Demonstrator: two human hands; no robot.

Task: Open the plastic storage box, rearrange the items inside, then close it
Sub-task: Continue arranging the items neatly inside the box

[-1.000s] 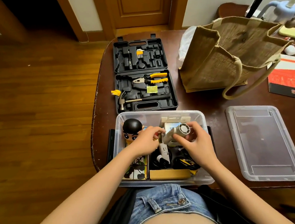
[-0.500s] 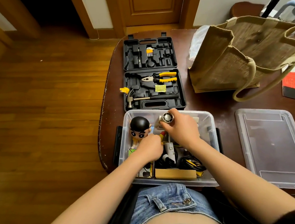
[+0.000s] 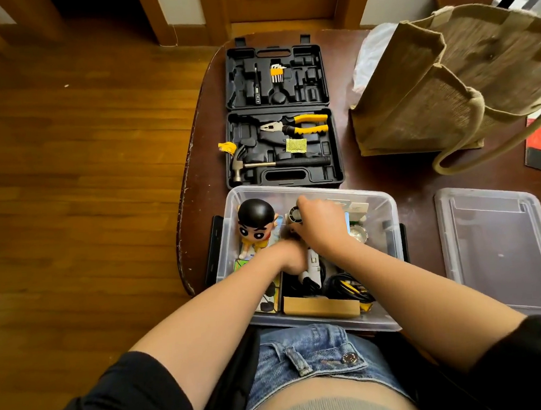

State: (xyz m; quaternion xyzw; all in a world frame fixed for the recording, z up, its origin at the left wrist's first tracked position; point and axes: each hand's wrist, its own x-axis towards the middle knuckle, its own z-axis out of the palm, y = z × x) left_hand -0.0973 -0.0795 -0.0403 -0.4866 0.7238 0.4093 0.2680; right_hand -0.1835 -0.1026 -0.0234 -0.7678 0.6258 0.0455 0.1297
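moved: right hand (image 3: 321,226) carries the mini fan (image 3: 294,214) lower into the clear storage box (image 3: 390,227) | left hand (image 3: 288,258) buried, grip unclear | tip: seat fan flat beside the figurine (image 3: 256,223), lid (image 3: 499,251) waits right

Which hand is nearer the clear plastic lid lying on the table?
Right. The right hand is inside the clear storage box, toward the side facing the clear plastic lid. The left hand sits farther away, beside the black-haired figurine.

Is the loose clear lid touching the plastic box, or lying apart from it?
Apart. In the head view, bare dark table shows between the clear lid and the plastic box along their facing sides.
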